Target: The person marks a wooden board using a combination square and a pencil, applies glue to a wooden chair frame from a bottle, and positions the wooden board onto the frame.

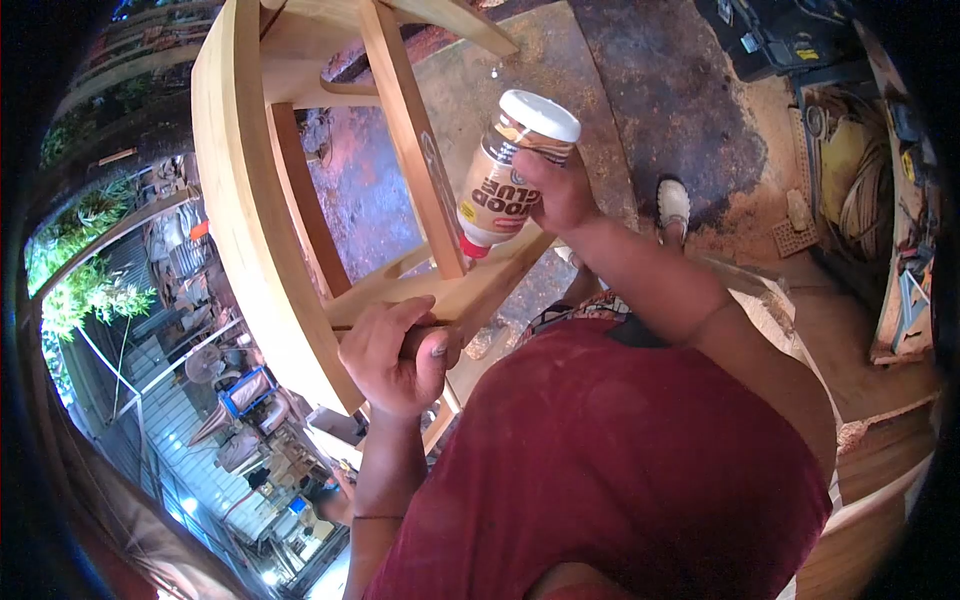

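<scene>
Nearest is the wearer's dark red shirt (610, 450), with the left hand (392, 355) beyond it, its fingers bent into a narrow curl against the pale, flat wooden rail (470, 298); whether they clasp it firmly, I cannot tell. The right hand (562, 190) is wrapped round a squat, clear-sided bottle of tan glue (510, 185) with a broad white base, held upside down so that its red nozzle (474, 247) points at the rail beside the foot of a straight, light-brown wooden slat (405, 130). The rail, the slat and a long, pale curved board (240, 200) already stand together as a frame; gluing looks under way at this joint, but how much glue is laid, and how many joints remain, cannot be told. Upside-down brown letters on the label show "OOD" above "GLUE" once righted, evidently "WOOD GLUE"; the brand and smaller print are unreadable. Faint pale marks run along the slat. Farther off lie a stained floor (690, 110), a foot in a pale clog (674, 203), a black case (800, 40) and, left, a grey fan (205, 364).
</scene>
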Demonstrator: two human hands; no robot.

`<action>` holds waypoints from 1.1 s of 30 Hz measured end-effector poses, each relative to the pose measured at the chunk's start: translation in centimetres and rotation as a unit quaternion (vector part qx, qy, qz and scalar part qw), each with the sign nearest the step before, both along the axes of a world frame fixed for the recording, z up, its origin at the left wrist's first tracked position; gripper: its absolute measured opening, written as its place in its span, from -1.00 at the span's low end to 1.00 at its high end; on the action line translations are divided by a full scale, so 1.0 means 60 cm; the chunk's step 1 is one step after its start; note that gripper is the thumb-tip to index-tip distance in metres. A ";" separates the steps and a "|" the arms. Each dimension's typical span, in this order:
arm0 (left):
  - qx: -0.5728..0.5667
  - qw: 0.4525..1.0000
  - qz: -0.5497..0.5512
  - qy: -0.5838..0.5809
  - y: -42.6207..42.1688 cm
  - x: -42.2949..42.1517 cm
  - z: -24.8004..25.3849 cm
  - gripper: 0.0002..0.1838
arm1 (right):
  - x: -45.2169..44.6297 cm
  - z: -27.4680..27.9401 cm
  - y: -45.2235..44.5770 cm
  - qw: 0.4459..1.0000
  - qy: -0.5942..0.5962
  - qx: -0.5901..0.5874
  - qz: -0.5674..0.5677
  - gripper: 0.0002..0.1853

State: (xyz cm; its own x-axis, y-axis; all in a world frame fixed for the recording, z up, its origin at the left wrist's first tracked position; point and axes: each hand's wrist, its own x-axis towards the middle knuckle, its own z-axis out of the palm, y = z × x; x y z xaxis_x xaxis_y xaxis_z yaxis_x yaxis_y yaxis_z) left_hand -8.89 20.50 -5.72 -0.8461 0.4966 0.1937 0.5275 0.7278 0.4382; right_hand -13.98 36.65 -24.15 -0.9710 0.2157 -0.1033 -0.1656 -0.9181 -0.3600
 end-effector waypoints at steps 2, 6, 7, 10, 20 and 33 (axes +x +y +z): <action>0.006 1.000 0.005 -0.003 0.001 0.000 -0.003 -0.62 | 0.004 -0.010 0.000 1.000 -0.017 -0.009 0.010 -0.46; 0.005 1.000 0.009 -0.004 -0.001 0.002 -0.002 -0.63 | -0.001 -0.022 0.002 0.999 -0.010 -0.044 0.007 -0.44; 0.005 1.000 0.007 -0.003 0.000 0.001 -0.002 -0.63 | 0.002 -0.021 -0.001 0.999 -0.014 -0.040 0.008 -0.44; 0.005 1.000 0.018 -0.009 0.001 0.003 0.000 -0.63 | -0.014 -0.012 -0.001 0.999 -0.016 -0.038 -0.014 -0.46; 0.015 1.000 0.015 0.000 0.004 0.002 -0.002 -0.58 | -0.195 -0.036 0.030 0.991 0.074 -0.016 -0.115 -0.64; 0.008 1.000 0.012 0.005 0.004 0.001 -0.002 -0.61 | -0.222 -0.024 0.040 0.987 0.038 -0.076 -0.135 -0.62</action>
